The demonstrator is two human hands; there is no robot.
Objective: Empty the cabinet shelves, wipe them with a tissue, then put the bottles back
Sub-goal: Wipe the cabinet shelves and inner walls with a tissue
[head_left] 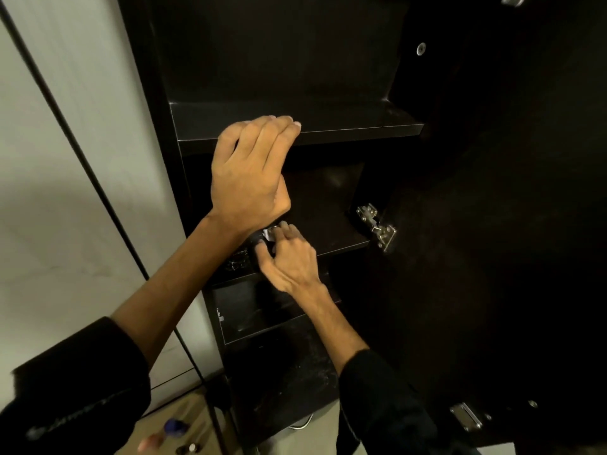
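Note:
A dark cabinet stands open in front of me with bare black shelves. My left hand (251, 172) rests with bent fingers over the front edge of the upper shelf (361, 126). Lower down, my right hand (289, 257) reaches onto the middle shelf (335, 238) and pinches a small dark bottle (262, 239) with a white label. A second dark object (238, 261) sits to its left on the same shelf, mostly in shadow. Blurred bottles (175, 428) lie on the floor at the bottom left.
The open cabinet door (509, 257) hangs on the right with metal hinges (377, 226). A lower compartment (259, 313) lies under the middle shelf. A pale wall (65, 159) with a black cable (82, 152) is to the left.

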